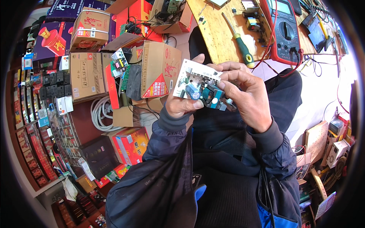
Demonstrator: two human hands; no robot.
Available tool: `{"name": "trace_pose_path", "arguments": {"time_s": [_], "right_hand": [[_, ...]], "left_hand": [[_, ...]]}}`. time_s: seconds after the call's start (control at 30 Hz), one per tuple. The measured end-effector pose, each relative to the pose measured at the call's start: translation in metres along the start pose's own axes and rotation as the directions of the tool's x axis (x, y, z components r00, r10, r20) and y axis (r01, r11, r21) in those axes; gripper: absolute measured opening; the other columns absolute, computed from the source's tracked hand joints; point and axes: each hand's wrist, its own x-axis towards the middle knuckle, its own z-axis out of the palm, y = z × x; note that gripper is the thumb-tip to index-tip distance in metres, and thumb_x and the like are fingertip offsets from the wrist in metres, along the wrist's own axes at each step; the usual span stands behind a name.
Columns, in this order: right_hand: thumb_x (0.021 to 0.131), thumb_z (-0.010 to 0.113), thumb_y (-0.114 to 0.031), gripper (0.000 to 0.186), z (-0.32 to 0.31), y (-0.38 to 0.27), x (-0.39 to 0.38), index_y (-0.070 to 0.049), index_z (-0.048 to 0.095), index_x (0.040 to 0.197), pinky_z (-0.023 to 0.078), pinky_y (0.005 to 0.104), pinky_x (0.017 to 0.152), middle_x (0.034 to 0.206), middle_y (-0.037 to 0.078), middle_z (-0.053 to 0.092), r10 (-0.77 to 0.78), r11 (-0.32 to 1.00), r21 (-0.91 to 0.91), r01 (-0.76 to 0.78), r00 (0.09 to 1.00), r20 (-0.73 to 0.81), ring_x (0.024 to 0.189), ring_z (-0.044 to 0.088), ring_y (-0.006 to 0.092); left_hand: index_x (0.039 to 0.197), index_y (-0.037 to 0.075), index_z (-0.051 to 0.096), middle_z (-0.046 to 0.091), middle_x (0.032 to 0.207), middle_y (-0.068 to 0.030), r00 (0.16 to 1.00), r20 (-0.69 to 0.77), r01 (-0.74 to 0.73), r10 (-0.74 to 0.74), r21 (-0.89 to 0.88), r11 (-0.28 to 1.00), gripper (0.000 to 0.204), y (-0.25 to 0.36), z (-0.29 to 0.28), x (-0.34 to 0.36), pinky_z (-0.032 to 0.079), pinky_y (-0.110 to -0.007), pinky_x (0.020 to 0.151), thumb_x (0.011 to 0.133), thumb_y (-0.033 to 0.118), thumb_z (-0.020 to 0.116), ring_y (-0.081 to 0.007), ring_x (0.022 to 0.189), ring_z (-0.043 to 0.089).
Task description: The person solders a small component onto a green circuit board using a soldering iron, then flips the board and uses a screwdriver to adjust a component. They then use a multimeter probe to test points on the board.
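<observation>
A circuit board [197, 81] with a white substrate, a teal transformer and a blue capacitor is held tilted over my lap. My left hand [181, 102] is closed on its lower left side, thumb across the front below the capacitor and fingertips showing behind the top edge. My right hand [243, 91] grips the board's right side, thumb by the teal transformer and fingers curled at the upper edge. Beyond my hands, a green-handled screwdriver [240, 45] lies on the wooden bench [215, 38].
A red multimeter [281, 30] with leads, small parts and pliers [318, 32] share the bench. Left are cardboard boxes [85, 76], loose boards [119, 62], a white cable coil [99, 114] and shelves [38, 155]. At right, a perforated board [315, 138] leans among clutter.
</observation>
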Motion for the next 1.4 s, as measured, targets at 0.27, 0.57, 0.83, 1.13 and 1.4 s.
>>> {"name": "trace_pose_path", "arguments": {"time_s": [0.27,0.57,0.83,1.13,1.4], "right_hand": [[0.095,0.066,-0.003,0.011,0.001,0.002,-0.002,0.006,0.069,0.1,0.05,0.0212,0.06,0.121,0.01,0.063,0.042,0.994,0.103,-0.041,0.999,-0.006,0.075,0.062,0.0066],[0.096,0.07,-0.009,0.032,-0.002,-0.007,-0.009,0.003,0.058,0.123,0.052,0.0248,0.083,0.106,0.007,0.068,0.034,0.984,0.175,-0.026,0.999,-0.042,0.095,0.064,0.01],[0.099,0.069,-0.011,0.033,0.002,-0.015,-0.017,0.003,0.057,0.126,0.053,0.0244,0.074,0.101,0.007,0.069,0.075,0.965,0.248,-0.081,0.997,0.036,0.086,0.064,0.0084],[0.1,0.066,-0.008,0.026,0.0,-0.012,-0.022,0.004,0.059,0.122,0.051,0.0229,0.072,0.096,0.003,0.068,0.062,0.983,0.173,-0.058,0.998,-0.019,0.082,0.062,0.006],[0.101,0.063,-0.007,0.023,-0.009,-0.021,-0.026,0.003,0.059,0.121,0.045,0.0221,0.069,0.091,0.002,0.065,0.078,0.97,0.235,-0.063,0.995,-0.058,0.076,0.056,0.0045]], "left_hand": [[0.16,0.001,0.024,0.052,0.144,-0.0281,0.999,-0.053,-0.005,0.002,-0.062,0.998,0.106,-0.004,-0.005,-0.003,0.043,-0.046,0.113,0.07,0.01,0.08,-0.036,0.132,0.056],[0.161,0.003,0.023,0.043,0.15,-0.035,0.992,-0.07,-0.12,0.103,-0.322,0.939,0.104,-0.013,-0.015,0.0,0.042,-0.056,0.114,0.077,0.02,0.081,-0.0437,0.136,0.051],[0.161,0.005,0.023,0.042,0.152,-0.0328,0.996,-0.066,-0.082,0.063,-0.348,0.934,0.105,-0.015,-0.012,0.001,0.041,-0.056,0.116,0.079,0.03,0.083,-0.0434,0.137,0.05],[0.16,0.005,0.027,0.039,0.157,-0.027,0.98,-0.181,-0.14,0.083,-0.325,0.935,0.104,-0.022,-0.012,-0.003,0.037,-0.061,0.117,0.075,0.028,0.082,-0.0451,0.143,0.043],[0.157,0.002,0.03,0.043,0.15,-0.0345,0.999,-0.041,-0.016,0.005,-0.278,0.961,0.103,-0.003,-0.001,0.003,0.042,-0.056,0.115,0.071,0.013,0.086,-0.0431,0.137,0.051]]}}
